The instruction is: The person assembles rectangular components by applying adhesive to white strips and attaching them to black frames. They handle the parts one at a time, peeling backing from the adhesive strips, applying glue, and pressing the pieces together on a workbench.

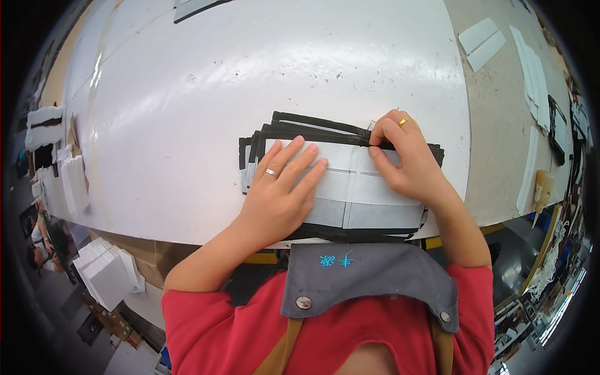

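Observation:
A fanned stack of flat white panels with black edging (375,215) lies at the table's near edge. The top panel carries a lengthwise slit and a fold line across its middle. My left hand (281,187) rests flat on its left part with the fingers spread. At the far edge, right of the middle, my right hand (403,153) pinches with thumb and forefinger on the black edging (325,138). Whether a loose bit sits between those fingertips is too small to tell. Lower panels jut out at the left and far side.
The white table (187,125) has dark scraps (328,76) scattered beyond the stack. A folded white panel (482,44) and a glue bottle (542,189) lie on the right-hand board. White sheets (109,272) are piled below the left table edge.

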`<state>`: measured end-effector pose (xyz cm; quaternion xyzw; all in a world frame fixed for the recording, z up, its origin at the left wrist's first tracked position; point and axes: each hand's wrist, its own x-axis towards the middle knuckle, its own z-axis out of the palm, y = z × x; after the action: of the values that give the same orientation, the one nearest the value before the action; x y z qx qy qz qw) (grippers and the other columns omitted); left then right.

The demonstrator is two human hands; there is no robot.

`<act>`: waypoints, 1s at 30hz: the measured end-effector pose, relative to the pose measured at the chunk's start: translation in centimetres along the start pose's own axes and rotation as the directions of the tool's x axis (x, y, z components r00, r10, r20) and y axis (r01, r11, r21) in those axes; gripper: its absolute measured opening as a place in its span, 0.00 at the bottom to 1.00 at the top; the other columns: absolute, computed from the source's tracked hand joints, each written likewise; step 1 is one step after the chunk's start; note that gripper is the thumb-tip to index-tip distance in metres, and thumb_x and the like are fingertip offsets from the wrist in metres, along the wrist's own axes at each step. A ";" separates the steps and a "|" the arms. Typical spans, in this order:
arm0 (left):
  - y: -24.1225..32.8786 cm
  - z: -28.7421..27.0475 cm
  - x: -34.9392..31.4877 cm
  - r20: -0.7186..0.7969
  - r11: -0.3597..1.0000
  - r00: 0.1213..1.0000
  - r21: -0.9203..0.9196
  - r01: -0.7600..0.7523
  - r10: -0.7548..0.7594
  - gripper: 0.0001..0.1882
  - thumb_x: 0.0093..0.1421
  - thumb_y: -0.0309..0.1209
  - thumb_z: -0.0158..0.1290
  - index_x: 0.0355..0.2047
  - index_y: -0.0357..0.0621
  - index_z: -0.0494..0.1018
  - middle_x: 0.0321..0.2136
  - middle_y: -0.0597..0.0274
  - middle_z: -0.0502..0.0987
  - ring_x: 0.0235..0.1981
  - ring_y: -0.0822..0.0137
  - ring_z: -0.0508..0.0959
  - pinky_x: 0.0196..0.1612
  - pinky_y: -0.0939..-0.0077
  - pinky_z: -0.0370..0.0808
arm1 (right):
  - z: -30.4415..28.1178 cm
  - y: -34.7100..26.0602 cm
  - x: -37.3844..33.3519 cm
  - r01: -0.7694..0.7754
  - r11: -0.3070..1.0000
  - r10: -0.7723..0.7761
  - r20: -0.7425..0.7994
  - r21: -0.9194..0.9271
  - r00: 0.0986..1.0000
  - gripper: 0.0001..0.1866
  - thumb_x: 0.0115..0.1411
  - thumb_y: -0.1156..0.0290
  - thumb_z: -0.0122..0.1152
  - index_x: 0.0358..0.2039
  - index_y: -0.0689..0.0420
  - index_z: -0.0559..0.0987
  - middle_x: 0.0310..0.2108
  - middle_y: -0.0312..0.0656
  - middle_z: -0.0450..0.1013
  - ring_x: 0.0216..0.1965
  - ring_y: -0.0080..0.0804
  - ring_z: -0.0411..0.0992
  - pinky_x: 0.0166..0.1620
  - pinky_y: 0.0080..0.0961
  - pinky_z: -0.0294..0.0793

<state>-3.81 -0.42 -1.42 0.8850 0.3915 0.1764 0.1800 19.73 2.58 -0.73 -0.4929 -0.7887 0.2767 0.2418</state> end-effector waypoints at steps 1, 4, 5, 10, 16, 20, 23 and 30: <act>0.0 0.0 0.1 0.010 1.000 1.000 0.000 0.009 -0.009 0.23 0.47 0.21 0.51 0.47 0.44 0.69 0.50 0.55 0.66 0.56 0.53 0.62 0.58 0.51 0.57 | 0.1 -0.3 -0.2 0.025 0.996 -0.029 -0.056 -0.084 0.998 0.09 0.46 0.78 0.55 0.30 0.57 0.70 0.32 0.40 0.66 0.35 0.37 0.64 0.41 0.31 0.61; 0.2 -0.2 0.2 0.036 0.999 0.999 0.036 0.016 -0.017 0.23 0.47 0.21 0.50 0.47 0.45 0.69 0.50 0.56 0.66 0.57 0.54 0.61 0.59 0.47 0.53 | 0.8 -2.3 -1.3 0.144 0.978 -0.157 -0.079 -0.149 0.984 0.20 0.46 0.77 0.57 0.43 0.59 0.71 0.45 0.43 0.67 0.47 0.39 0.65 0.51 0.35 0.61; 0.0 -0.1 0.1 0.038 0.998 0.999 0.059 0.004 -0.007 0.23 0.48 0.21 0.50 0.47 0.45 0.69 0.51 0.57 0.66 0.57 0.54 0.61 0.59 0.46 0.52 | 1.2 -3.1 -2.0 0.163 0.982 -0.164 0.005 -0.090 0.986 0.23 0.48 0.75 0.57 0.48 0.59 0.69 0.50 0.44 0.64 0.52 0.39 0.61 0.55 0.35 0.58; 0.1 0.0 0.0 0.056 0.996 0.998 0.082 0.015 -0.020 0.23 0.48 0.24 0.51 0.47 0.48 0.69 0.52 0.60 0.65 0.58 0.58 0.61 0.59 0.40 0.46 | 1.4 -3.2 -5.5 0.099 0.973 -0.057 0.201 -0.208 0.978 0.28 0.55 0.65 0.53 0.56 0.58 0.62 0.59 0.43 0.56 0.62 0.37 0.51 0.61 0.35 0.51; 0.4 0.2 -0.1 0.021 0.997 0.999 0.072 0.026 -0.028 0.22 0.48 0.24 0.51 0.46 0.48 0.70 0.51 0.62 0.66 0.58 0.58 0.60 0.60 0.40 0.45 | -1.6 -1.0 -11.2 -0.253 0.892 0.263 -0.025 -0.375 0.965 0.24 0.57 0.68 0.50 0.55 0.58 0.64 0.60 0.44 0.56 0.62 0.39 0.52 0.60 0.36 0.53; 0.7 -0.3 -0.3 0.013 0.990 1.000 0.137 0.020 -0.022 0.23 0.49 0.22 0.48 0.48 0.48 0.69 0.51 0.61 0.66 0.58 0.57 0.60 0.62 0.47 0.39 | -3.4 1.2 -11.0 -0.300 0.906 0.218 -0.276 -0.300 0.936 0.18 0.56 0.73 0.51 0.48 0.60 0.70 0.52 0.45 0.64 0.54 0.43 0.60 0.55 0.36 0.59; 0.7 -0.1 -0.2 -0.005 0.988 1.000 0.150 0.023 -0.022 0.23 0.48 0.22 0.48 0.46 0.53 0.72 0.52 0.64 0.67 0.58 0.58 0.60 0.62 0.50 0.40 | -2.7 -0.1 -6.9 -0.163 0.974 0.107 -0.315 -0.157 0.943 0.14 0.53 0.75 0.54 0.42 0.59 0.72 0.44 0.43 0.67 0.46 0.41 0.64 0.50 0.33 0.62; 0.6 0.3 -0.4 -0.041 0.964 0.990 0.236 -0.121 0.134 0.24 0.47 0.22 0.51 0.44 0.63 0.74 0.50 0.73 0.69 0.57 0.60 0.60 0.62 0.52 0.41 | -0.4 -0.6 -1.3 -0.100 0.991 0.104 -0.050 0.084 0.993 0.06 0.51 0.74 0.57 0.31 0.58 0.74 0.38 0.39 0.69 0.44 0.37 0.64 0.45 0.30 0.63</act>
<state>-3.54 -1.17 -1.48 0.9181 0.3565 0.1654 0.0522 20.11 1.25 -0.17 -0.5296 -0.7437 0.3072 0.2685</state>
